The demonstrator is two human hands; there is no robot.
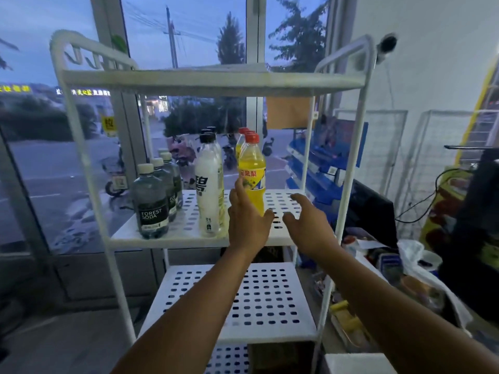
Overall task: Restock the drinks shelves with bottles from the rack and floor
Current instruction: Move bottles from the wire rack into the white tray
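White rack, middle shelf: yellow bottle upright near front, just right of white bottle. My left hand round its lower half, fingers up left side, thumb across front, so base hidden. My right hand just beside, fingers spread, holding nothing.

rack white, dot-perforated | front bottle yellow (red cap) | tall bottle white, black cap | soda bottles dark-labelled
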